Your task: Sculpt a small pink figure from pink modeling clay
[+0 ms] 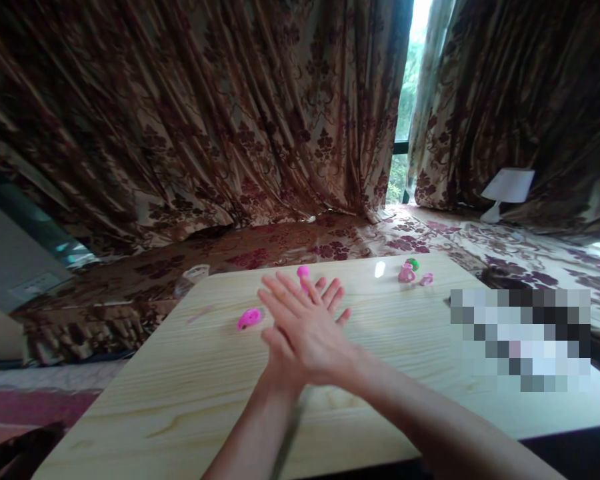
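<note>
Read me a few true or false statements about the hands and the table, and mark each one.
1. The right hand crosses over the left hand. True.
2. The lamp stands on the table. False: the lamp stands beyond the table.
3. A pink thing lies left of the hands. True.
4. The green thing lies beside the left wrist. False: the green thing is near the table's far edge, right of the hands.
5. The curtains are patterned. True.

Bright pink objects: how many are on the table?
2: one bright pink object left of the right hand, another pink object beyond it, partly covered. More may be hidden.
</note>
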`<state>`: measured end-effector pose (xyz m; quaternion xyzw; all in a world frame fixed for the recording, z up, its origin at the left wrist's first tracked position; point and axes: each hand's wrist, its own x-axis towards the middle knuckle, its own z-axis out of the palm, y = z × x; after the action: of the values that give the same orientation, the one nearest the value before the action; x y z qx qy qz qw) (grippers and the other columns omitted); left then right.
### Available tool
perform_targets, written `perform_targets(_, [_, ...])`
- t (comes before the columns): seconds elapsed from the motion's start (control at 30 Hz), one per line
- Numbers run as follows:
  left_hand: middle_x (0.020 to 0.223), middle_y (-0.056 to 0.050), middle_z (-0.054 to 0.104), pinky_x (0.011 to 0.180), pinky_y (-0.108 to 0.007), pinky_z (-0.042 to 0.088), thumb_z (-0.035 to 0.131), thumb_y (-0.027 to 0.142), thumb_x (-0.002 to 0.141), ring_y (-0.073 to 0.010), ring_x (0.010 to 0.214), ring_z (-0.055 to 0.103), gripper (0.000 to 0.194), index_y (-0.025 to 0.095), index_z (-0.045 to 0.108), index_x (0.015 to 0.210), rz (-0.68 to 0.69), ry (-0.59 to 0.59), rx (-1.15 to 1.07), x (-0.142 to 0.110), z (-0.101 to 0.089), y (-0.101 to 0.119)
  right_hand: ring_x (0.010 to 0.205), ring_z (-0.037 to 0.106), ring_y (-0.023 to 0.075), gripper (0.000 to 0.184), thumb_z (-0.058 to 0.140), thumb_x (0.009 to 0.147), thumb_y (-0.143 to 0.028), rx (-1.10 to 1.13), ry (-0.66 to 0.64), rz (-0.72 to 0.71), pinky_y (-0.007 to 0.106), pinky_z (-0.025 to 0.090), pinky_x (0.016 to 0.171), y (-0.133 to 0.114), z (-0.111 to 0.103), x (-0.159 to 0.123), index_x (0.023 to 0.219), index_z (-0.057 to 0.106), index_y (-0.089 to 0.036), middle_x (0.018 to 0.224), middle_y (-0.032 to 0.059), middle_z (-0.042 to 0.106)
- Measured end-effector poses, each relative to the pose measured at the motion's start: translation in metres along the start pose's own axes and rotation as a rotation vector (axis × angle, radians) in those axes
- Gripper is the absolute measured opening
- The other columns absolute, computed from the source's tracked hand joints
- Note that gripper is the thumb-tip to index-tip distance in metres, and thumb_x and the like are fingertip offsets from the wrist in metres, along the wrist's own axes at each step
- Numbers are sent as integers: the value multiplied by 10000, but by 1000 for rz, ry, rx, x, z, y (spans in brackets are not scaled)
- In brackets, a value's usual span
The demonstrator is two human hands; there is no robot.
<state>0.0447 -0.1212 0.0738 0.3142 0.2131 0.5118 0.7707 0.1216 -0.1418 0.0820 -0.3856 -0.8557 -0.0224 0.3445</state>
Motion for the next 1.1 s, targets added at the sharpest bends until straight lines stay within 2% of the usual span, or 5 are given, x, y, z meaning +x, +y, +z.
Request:
perform_targets(0.1, [1319,-80,500,1031,-423,320,357,425,858,-229,1256,413,476,214,463,1272,-46,-32,-57,1,-3,3,1373,134,206,472,313,921,-279,-36,54,148,466,107,1112,19,1,2,1363,338,-117,1474,95,243])
perform_targets(0.37, [1147,16,608,950,-327,397,388,390,852,-164,1162,490,342,317,534,1153,80,64,-36,25,-1,6,1374,115,214,461,369,901,-315,-39,48,-38,473,74,1117,18,8,1,1342,378,-178,1454,44,304])
perform_targets(0.6, [619,1,530,556,-247,437,494,254,793,-120,610,530,152,156,610,800,-400,-153,112,25,-20,13,1349,195,274,396,361,910,-275,-92,135,282,533,183,1061,83,14,3,1283,445,-173,1417,120,348])
perform_targets(0.77, [787,-16,562,600,-202,423,517,15,686,-88,705,517,354,151,610,1000,-276,-99,300,17,-37,14,1224,402,211,325,398,900,-220,177,188,273,420,338,1014,87,16,-18,1205,508,-197,1291,108,472])
perform_targets(1.1, [1010,-61,645,845,-250,433,615,241,776,-145,938,557,279,176,630,1047,9,16,484,12,-37,14,936,553,156,323,592,777,-119,528,175,207,306,466,847,74,14,-20,1083,585,-224,991,41,574])
